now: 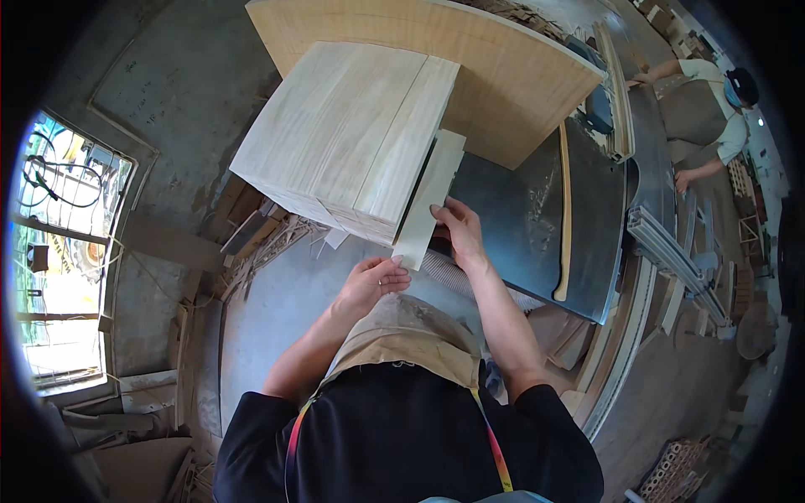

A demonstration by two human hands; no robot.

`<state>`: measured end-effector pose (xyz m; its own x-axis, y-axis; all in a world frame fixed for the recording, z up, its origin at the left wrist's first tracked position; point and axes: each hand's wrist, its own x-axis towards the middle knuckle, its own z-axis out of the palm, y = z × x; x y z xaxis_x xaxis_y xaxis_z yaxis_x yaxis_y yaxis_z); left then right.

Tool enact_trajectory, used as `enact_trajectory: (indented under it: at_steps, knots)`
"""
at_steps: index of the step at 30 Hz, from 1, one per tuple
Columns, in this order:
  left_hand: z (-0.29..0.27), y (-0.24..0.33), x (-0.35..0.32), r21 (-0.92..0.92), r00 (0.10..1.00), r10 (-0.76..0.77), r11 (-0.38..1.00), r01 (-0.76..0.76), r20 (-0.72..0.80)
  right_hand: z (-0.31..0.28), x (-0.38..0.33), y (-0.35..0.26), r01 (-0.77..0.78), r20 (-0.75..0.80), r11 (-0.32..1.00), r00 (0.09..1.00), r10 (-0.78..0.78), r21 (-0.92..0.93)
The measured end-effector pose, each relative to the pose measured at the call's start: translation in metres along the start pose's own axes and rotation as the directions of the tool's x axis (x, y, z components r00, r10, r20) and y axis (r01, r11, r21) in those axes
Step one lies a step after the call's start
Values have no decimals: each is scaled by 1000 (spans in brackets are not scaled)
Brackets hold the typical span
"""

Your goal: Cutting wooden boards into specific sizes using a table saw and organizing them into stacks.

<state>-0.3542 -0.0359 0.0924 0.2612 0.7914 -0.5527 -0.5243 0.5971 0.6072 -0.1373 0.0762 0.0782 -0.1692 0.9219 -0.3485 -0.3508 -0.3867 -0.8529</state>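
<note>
A narrow pale strip of thin wood lies slanted between a tall stack of pale veneer sheets and a dark grey machine table. My left hand grips the strip's near end from below. Above it, my right hand rests on the strip's right edge near that same end, fingers curled over it. The strip's far end leans against the side of the stack.
A large tan board lies behind the stack. A thin curved wood offcut sits on the machine table. Another person works at the far right beside metal rails. Wood scraps litter the floor at left.
</note>
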Motion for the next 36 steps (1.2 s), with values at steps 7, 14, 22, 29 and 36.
enact_trajectory:
  at_steps: [7,14,22,29,36]
  knots:
    - [25,16,20,-205,988,108,970,-129,-108,2,36,-32,43,4,991,999,-43,-127]
    - [56,15,10,-242,971,120,955,-169,-206,-12,43,-42,94,50,943,995,-82,-320]
    - [84,4,18,-230,943,218,933,-277,-253,-23,84,-68,141,130,658,989,-67,-740]
    - [90,-14,17,-206,899,252,918,-339,-358,-43,79,-65,101,171,775,985,9,-624]
    - [91,-15,-10,-214,940,128,956,-202,-317,-46,-39,-182,352,162,797,936,-313,-490]
